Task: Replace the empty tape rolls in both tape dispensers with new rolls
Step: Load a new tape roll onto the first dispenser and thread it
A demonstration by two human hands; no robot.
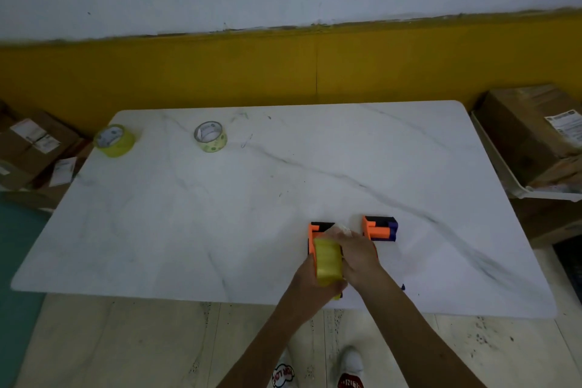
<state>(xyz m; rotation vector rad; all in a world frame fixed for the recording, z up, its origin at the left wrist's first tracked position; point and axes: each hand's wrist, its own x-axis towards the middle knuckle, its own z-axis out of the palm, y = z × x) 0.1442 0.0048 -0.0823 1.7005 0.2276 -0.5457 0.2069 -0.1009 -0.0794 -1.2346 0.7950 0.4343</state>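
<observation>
An orange and black tape dispenser (315, 235) lies near the table's front edge with a yellow tape roll (328, 261) in it. My left hand (315, 285) grips the dispenser from below the roll. My right hand (357, 257) presses against the roll's right side, fingers at the tape's loose end. A second dispenser (379, 228), orange, black and blue, sits just to the right, untouched. Far left on the table stand a full yellow roll (115, 140) and a thinner, nearly used roll (210, 136).
The white marble-look table (252, 198) stands against a yellow and white wall. Cardboard boxes (34, 148) lie on the floor at the left, and another box (529, 132) sits on a white rack at the right. My shoes show below the table's front edge.
</observation>
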